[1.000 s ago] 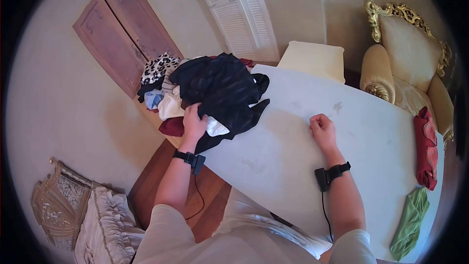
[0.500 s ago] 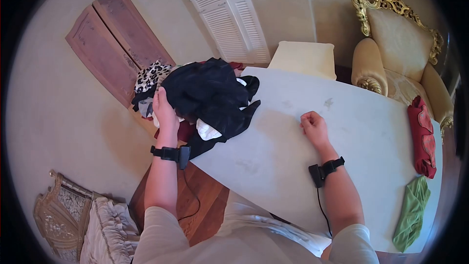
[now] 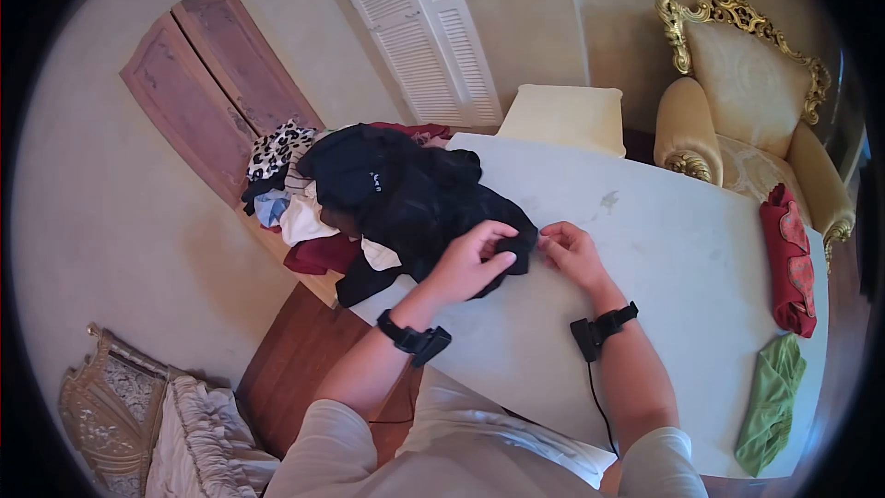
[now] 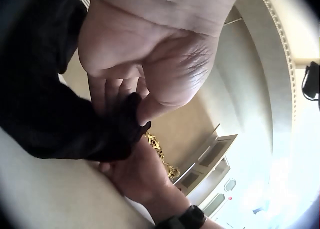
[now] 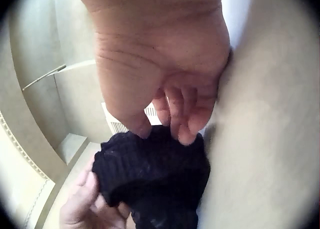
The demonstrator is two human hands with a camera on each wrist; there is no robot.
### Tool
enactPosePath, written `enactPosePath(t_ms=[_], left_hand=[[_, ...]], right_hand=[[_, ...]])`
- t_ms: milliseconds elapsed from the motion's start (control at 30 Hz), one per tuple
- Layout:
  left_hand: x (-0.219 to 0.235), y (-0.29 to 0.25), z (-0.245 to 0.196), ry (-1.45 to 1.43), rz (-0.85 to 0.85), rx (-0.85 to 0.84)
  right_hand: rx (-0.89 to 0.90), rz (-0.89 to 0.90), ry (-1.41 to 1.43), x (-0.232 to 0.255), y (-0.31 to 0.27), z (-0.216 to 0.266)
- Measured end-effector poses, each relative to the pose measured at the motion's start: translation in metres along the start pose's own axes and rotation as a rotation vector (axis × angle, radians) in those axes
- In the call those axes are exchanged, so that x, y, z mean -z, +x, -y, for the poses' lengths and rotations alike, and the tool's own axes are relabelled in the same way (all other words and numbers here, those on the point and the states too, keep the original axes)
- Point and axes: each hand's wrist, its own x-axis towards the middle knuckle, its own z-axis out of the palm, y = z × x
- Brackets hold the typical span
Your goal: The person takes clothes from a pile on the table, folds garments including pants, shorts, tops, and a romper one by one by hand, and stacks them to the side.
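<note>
A black garment (image 3: 419, 194) lies over the heap at the left of the table, one end stretching toward the middle. My left hand (image 3: 466, 267) pinches that end between thumb and fingers; in the left wrist view, dark cloth (image 4: 75, 124) is gathered in the left hand (image 4: 150, 53). Facing it, my right hand (image 3: 576, 258) has its fingertips at the cloth's edge. The right wrist view shows the right hand (image 5: 160, 53) with thumb and fingers apart beside the black cloth (image 5: 155, 169); any grip there is not visible.
Under and beside the black garment are leopard-print (image 3: 277, 148), white (image 3: 302, 219) and dark red (image 3: 323, 255) clothes. A red folded cloth (image 3: 790, 263) and a green one (image 3: 772, 406) lie along the table's right edge. A gilded armchair (image 3: 747, 83) stands beyond.
My left hand has moved right from the pile's left side and taken hold of the black cloth, whose end now reaches further right. My right hand's fingers have spread from a curled pose.
</note>
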Motion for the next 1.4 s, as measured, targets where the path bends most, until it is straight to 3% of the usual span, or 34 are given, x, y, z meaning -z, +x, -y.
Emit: enactPosePath(t_ms=[67,100,133,233,300,367,433,500,567,600,633,700,800,833,933,1000,1067,1167,1233,1300,1400], left_hand=[[-0.024,0.005,0.007,0.055,0.028,-0.018],[-0.032,0.006,0.013,0.137,0.033,-0.027],[-0.037,0.005,0.005,0.120,0.107,0.116],[-0.052,-0.006,0.014,0.065,0.173,0.078],[-0.053,-0.016,0.010,0.129,0.187,0.070],[-0.047,-0.026,0.005,0.191,0.200,0.065],[-0.037,-0.035,0.003,0.294,0.010,0.060],[-0.014,-0.038,0.032,0.458,-0.220,-0.192],[0.003,-0.041,0.036,0.628,-0.450,-0.212],[0.010,-0.044,0.039,0.622,-0.486,-0.160],[0.018,-0.046,0.042,0.618,-0.521,-0.109],[0.027,-0.053,0.042,0.637,-0.499,-0.019],[0.030,-0.060,0.047,0.567,-0.479,0.025],[0.028,-0.062,0.050,0.553,-0.473,0.020],[0.029,-0.058,0.058,0.499,-0.314,0.184],[0.029,-0.053,0.069,0.602,-0.207,0.208],[0.025,-0.046,0.068,0.786,-0.040,0.281],[0.013,-0.031,0.059,0.709,-0.109,0.301],[-0.001,-0.021,0.048,0.702,-0.168,0.201],[-0.015,-0.004,0.032,0.664,-0.185,-0.003],[-0.041,0.020,0.018,0.685,-0.137,-0.120]], right_hand=[[-0.063,0.164,0.082,0.004,-0.002,0.007],[-0.065,0.160,0.078,0.005,-0.002,0.007],[-0.079,0.117,0.059,0.003,-0.005,0.016],[-0.104,0.104,0.069,0.005,-0.007,0.020],[0.004,0.137,-0.249,0.004,-0.010,0.027],[0.074,0.112,-0.310,0.005,-0.003,0.009],[0.051,0.107,-0.210,0.008,0.002,-0.004],[0.034,0.078,-0.194,0.007,0.000,0.004],[-0.039,0.073,-0.097,0.008,0.002,0.007],[-0.144,0.076,0.072,0.009,0.000,0.014],[-0.152,0.062,0.070,0.017,0.002,0.015],[-0.170,0.017,0.634,0.033,0.005,0.019],[0.145,-0.212,1.237,0.091,0.011,0.014],[0.121,-0.144,1.336,0.112,-0.001,0.023],[0.169,-0.217,1.311,0.157,-0.014,0.018],[0.189,-0.517,1.185,0.170,-0.016,0.022],[0.172,-0.635,1.146,0.168,-0.013,0.024],[0.188,-0.798,0.995,0.174,-0.006,0.013],[0.144,-1.105,0.383,0.165,0.001,0.010],[0.086,-1.100,0.298,0.146,-0.007,0.030],[0.042,-1.072,0.074,0.145,-0.005,0.022]])
